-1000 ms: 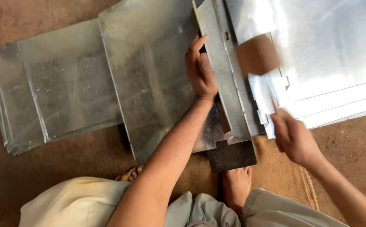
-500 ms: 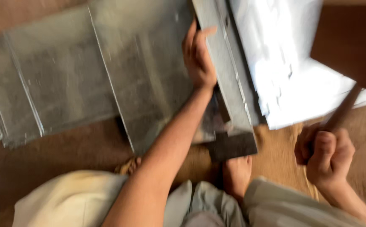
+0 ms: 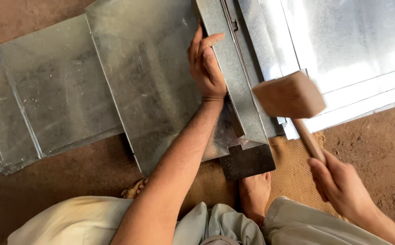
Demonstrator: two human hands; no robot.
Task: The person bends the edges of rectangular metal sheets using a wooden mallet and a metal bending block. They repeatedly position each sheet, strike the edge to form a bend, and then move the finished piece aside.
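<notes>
A: Mallet (image 3: 289, 96), wooden, one. Where was it at this entry?

B: Held by its handle in the right hand (image 3: 342, 186), fingers closed round the lower end. Its head hung over the edge of the bright sheets (image 3: 351, 54), just right of the folded metal strip (image 3: 233, 77). Half a second before, the head was raised out toward the top right corner of view; it had since come down and inward toward the strip, its outline blurred.

A: Left hand (image 3: 208, 68)?

B: Laid flat on the dull grey sheet (image 3: 147, 81), fingers extended and pressed against the strip's left edge. It had kept that place through all three pictures.

A: Reading of the change?

B: Judged to be a downstroke mid-swing, one blow in a run along the fold, with the sheet held firm throughout.

A: Other items?

B: Dark steel bar (image 3: 247, 161) under the strip's near end, woven mat (image 3: 215, 181) on the dirt floor, a bare foot (image 3: 255, 190) beside the bar, and a stack of grey sheets (image 3: 43, 104) at left.
</notes>
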